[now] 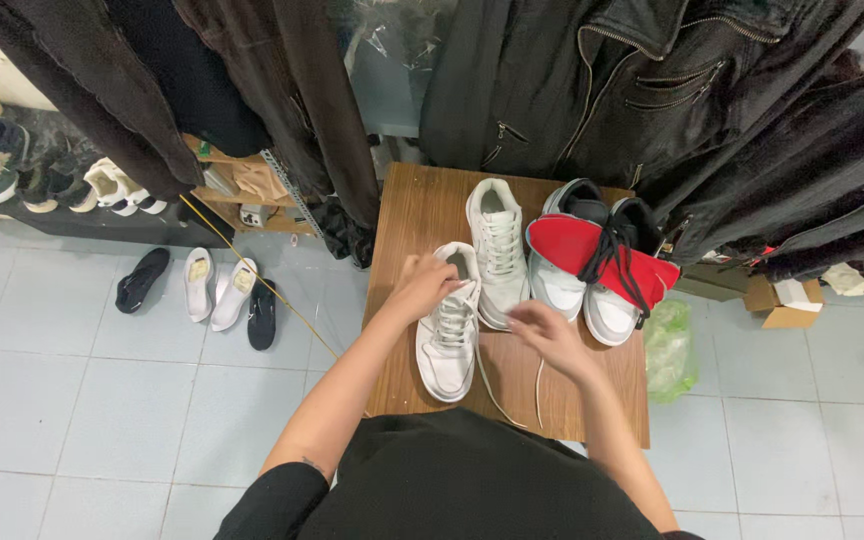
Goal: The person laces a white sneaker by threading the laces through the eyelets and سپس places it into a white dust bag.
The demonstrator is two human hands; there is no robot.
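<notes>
Now the left hand (pixel 422 285) is pinching the collar of a white sneaker (pixel 449 335) on the desk (pixel 407 220), steadying it. Just right of that grip, the right hand (pixel 544 335) is closing around its loose lace (pixel 487 385), pulling it taut.

Both bare arms reach forward from the black-sleeved body, the left hand (pixel 420 287) with fingers curled down in a loose grip, the right hand (pixel 544 337) lower, palm down, fingers bent in a pinch.
</notes>
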